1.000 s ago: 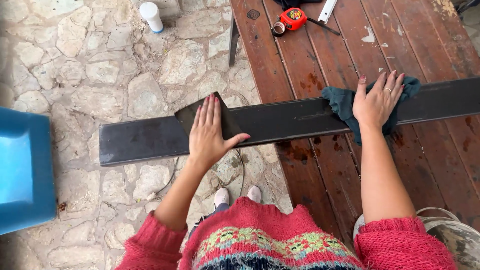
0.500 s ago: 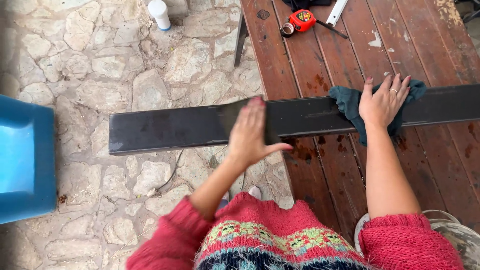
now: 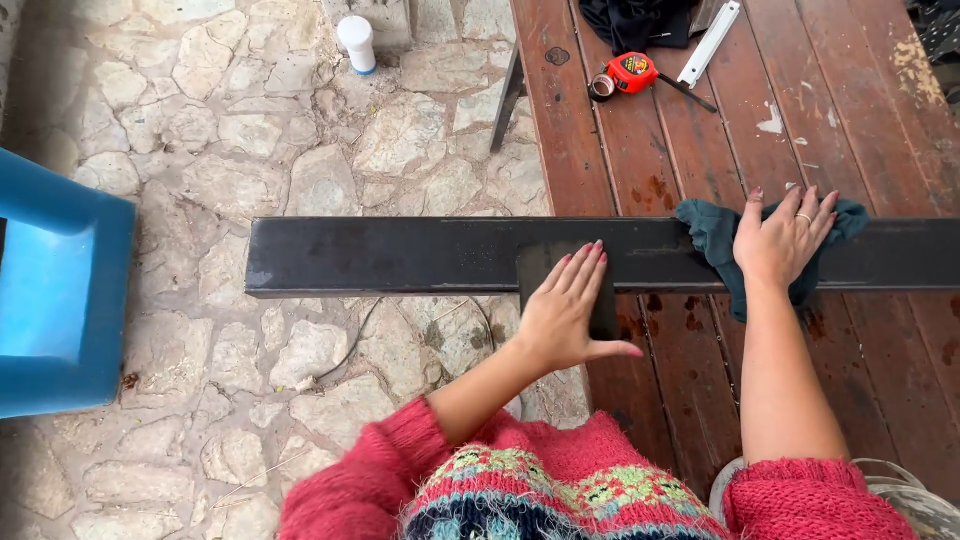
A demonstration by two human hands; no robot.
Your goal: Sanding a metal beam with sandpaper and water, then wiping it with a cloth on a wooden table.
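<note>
Dark metal bar (image 3: 400, 255) under flat open left hand (image 3: 562, 310); flat right hand (image 3: 780, 235) presses green cloth (image 3: 712, 232).

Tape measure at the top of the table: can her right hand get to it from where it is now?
Probably yes. The right hand lies flat on the dark cloth; the tape measure sits up-table, with bare planks between.

Outdoor patio work spot, stone paving (image 3: 300, 150), worn wooden table (image 3: 700, 130), tape measure (image 3: 625, 75), blue plastic chair (image 3: 60, 290)
</note>
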